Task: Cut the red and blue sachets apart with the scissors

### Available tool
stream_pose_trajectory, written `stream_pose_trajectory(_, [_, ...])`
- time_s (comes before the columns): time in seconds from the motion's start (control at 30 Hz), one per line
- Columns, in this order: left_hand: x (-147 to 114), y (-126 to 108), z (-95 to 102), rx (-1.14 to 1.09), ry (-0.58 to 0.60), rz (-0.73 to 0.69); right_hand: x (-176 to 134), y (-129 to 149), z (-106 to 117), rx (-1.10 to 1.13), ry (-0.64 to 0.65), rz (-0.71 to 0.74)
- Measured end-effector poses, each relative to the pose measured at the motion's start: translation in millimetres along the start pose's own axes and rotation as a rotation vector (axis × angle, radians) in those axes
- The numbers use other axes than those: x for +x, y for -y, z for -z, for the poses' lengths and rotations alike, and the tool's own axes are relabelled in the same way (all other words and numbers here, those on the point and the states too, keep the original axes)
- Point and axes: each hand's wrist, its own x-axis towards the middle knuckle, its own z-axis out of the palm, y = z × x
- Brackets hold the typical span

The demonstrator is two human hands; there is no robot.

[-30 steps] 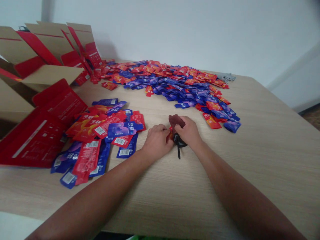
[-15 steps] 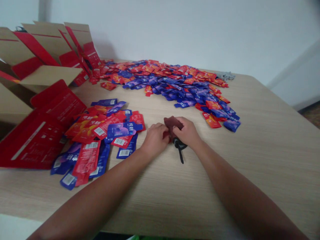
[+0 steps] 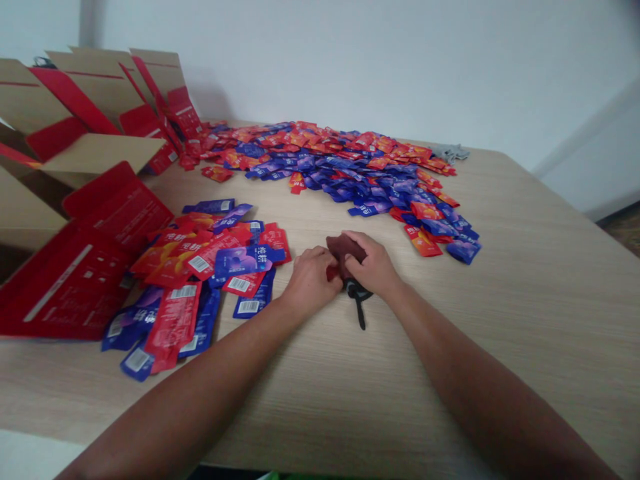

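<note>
My right hand (image 3: 371, 262) is closed around a reddish-brown, leathery pouch (image 3: 339, 245), thumb on top. A black and grey piece with a short black strap (image 3: 361, 313) sticks out below the pouch toward me; its kind cannot be made out. My left hand (image 3: 314, 277) has its fingers curled and pinches at the pouch's left edge, where a bit of red shows. The fingertips are partly hidden. Just left of that hand lies a loose pile of red and blue sachets (image 3: 243, 261), apart from the pouch.
Open cardboard boxes, red outside, stand at the left; the nearest box flap (image 3: 75, 280) touches the near pile. A long heap of red and blue sachets (image 3: 345, 167) runs along the table's back. A grey crumpled cloth (image 3: 453, 153) lies behind its right end.
My right hand and the pouch have shifted very slightly left, and the thumb lies a little differently on it. The black strap has swung slightly left. The sachets and boxes stay put.
</note>
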Motion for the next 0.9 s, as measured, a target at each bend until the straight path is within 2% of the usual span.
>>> stream_pose_trajectory(0.07, [0.4, 1.1, -0.9, 0.008, -0.006, -0.001, -0.2, 3.3, -0.5, 0.045, 0.057, 0.007])
stream_pose_trajectory(0.17, [0.6, 1.7, -1.2, -0.005, -0.012, -0.008, 1.3, 5.1, -1.6, 0.06, 0.058, -0.048])
stream_pose_trajectory(0.47, [0.6, -0.9, 0.2, -0.02, -0.026, -0.008, 3.9, -14.1, -3.8, -0.094, -0.118, -0.202])
stream_pose_trajectory(0.57, [0.4, 0.2, -1.1, -0.021, -0.027, -0.006, 3.6, -14.2, -2.7, -0.106, -0.133, -0.176])
stream_pose_trajectory(0.67, [0.4, 2.5, -3.0, -0.023, -0.031, -0.015, 2.6, -7.8, -1.6, -0.038, -0.099, -0.097])
stream_pose_trajectory(0.77, [0.5, 4.2, -4.3, -0.019, -0.04, -0.028, 1.5, -0.6, -1.1, 0.025, -0.004, -0.024])
stream_pose_trajectory(0.9, [0.6, 3.7, -4.0, -0.031, -0.047, -0.031, 1.7, 1.1, -1.9, 0.04, 0.047, -0.048])
